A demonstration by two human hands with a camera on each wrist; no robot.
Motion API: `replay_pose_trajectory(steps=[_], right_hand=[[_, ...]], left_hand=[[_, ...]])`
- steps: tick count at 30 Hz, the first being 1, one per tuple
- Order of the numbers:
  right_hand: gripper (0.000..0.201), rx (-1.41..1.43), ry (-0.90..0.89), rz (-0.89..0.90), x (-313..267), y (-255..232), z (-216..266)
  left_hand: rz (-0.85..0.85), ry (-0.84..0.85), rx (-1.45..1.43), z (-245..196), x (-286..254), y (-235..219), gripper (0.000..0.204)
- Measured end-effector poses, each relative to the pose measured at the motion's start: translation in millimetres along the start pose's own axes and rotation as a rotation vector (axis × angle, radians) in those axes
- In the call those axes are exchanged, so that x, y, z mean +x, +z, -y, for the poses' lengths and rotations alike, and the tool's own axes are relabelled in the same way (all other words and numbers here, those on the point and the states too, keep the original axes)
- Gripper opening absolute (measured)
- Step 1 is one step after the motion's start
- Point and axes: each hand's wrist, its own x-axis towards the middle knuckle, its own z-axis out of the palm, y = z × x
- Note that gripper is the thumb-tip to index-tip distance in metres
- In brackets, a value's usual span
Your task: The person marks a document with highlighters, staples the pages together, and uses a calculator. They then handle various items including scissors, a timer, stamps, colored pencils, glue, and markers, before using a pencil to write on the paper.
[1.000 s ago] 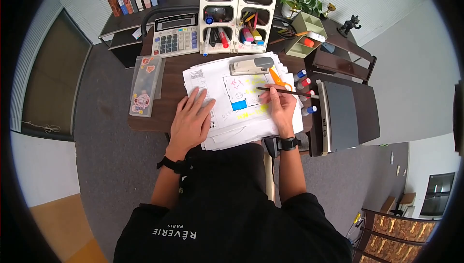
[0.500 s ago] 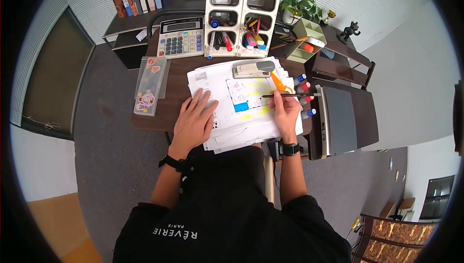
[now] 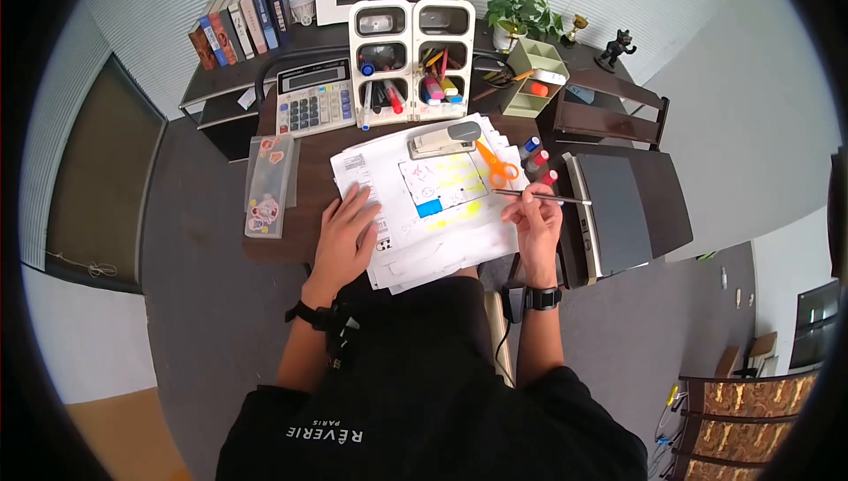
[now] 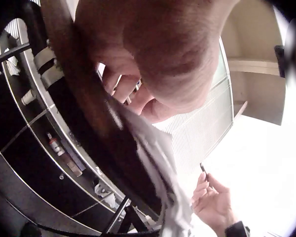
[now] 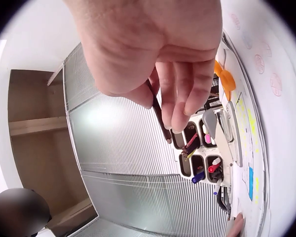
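Observation:
In the head view my right hand (image 3: 539,238) pinches a thin dark pencil (image 3: 570,200) between thumb and fingers. The pencil lies nearly level, its left end over the right edge of a framed drawing with yellow marks and a blue block (image 3: 429,208). My left hand (image 3: 343,238) rests with spread fingers on the left side of the paper stack (image 3: 411,251). On top of the sheets lie a grey-and-white stapler (image 3: 433,143) and orange-handled scissors (image 3: 503,174). The right wrist view shows the pencil (image 5: 160,118) slanting down from the fingers.
Small bottles with blue and red caps (image 3: 536,160) line the stack's right side. A white organizer (image 3: 412,66) with pens stands behind, beside a calculator (image 3: 315,101). A stickered clear case (image 3: 267,189) lies left; a dark laptop-like device (image 3: 614,207) is at right.
My right hand has drawn back to the right, toward the paper's edge, with the pencil, uncovering more of the scissors. The left hand stays on the papers. The head view has shifted slightly.

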Motion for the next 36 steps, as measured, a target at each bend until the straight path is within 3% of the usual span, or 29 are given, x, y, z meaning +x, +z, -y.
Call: replay_pose_trajectory(steps=[3,8,11,14,17,20,27,31,33,36], right_hand=[[0.013,-0.050,-0.015,0.008,-5.3,-3.0,-2.2],[0.019,0.111,0.013,0.087,-14.0,2.3,-8.0],[0.020,-0.114,0.063,0.138,-11.8,-2.7,-11.5],[0.021,-0.124,0.060,0.163,-7.6,-0.1,-13.9],[0.022,-0.202,0.025,0.168,2.6,7.4,-8.8],[0.023,-0.181,-0.033,0.090,16.9,10.5,-17.2],[0.011,-0.219,-0.048,-0.022,19.0,9.4,-43.7],[0.006,-0.267,-0.038,0.022,14.3,9.0,-48.8],[0.012,-0.407,-0.148,0.025,12.5,11.6,-46.7],[0.014,-0.500,-0.237,-0.079,11.1,11.3,-44.3]], left_hand=[[-0.027,-0.002,-0.044,-2.3,8.0,-13.2,0.027],[-0.103,-0.004,-0.151,-18.2,31.8,-30.4,0.023],[-0.058,-0.005,-0.287,-28.2,57.5,-33.7,0.021],[0.025,0.129,-0.378,-39.0,100.6,-34.6,0.017],[0.172,0.153,-0.228,-24.9,148.5,-19.6,0.020],[0.118,0.290,-0.079,-13.5,175.0,0.5,0.028],[0.406,0.192,-0.087,7.7,182.0,40.3,0.054],[0.360,0.207,-0.192,19.1,180.9,42.4,0.055],[0.425,0.126,-0.269,23.6,182.6,40.2,0.052],[0.328,0.137,-0.284,27.6,173.1,48.2,0.050]])
